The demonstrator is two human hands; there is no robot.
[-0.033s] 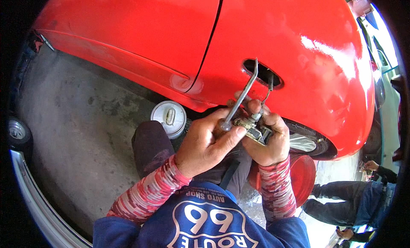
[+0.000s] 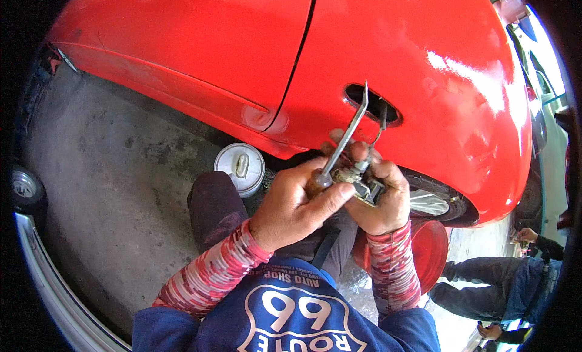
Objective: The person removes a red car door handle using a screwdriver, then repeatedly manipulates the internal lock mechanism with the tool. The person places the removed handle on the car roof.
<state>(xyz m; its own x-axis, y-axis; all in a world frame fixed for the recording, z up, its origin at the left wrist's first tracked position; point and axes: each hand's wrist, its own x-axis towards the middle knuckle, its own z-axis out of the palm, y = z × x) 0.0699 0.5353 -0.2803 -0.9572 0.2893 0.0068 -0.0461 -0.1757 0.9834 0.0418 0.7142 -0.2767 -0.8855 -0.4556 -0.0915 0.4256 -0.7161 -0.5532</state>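
Note:
My left hand (image 2: pixel 291 202) is closed around the brown handle of a bent-tip screwdriver (image 2: pixel 348 134), whose metal shaft points up and away. Its tip appears in front of a dark oval hole (image 2: pixel 374 101) in the red car panel (image 2: pixel 364 37). In my closed right hand (image 2: pixel 388 208) is a small, grimy light fitting (image 2: pixel 365 188) of pale and dark plastic. A thin wire (image 2: pixel 379 136) runs from the hole down to it. My left thumb presses near the fitting, and fingers hide much of it. Whether the screwdriver touches the fitting cannot be told.
Beside my knee stands a round white lidded can (image 2: pixel 225 162). A car wheel (image 2: pixel 431 202) and a red bucket (image 2: pixel 435 252) are at the right. Another person in dark clothes (image 2: pixel 485 285) is at the far right. A loose wheel (image 2: pixel 25 191) lies far left.
My left thumb has slid slightly right over the fitting. The screwdriver has shifted a little to the right, and its tip is slightly higher. My right hand stays almost still.

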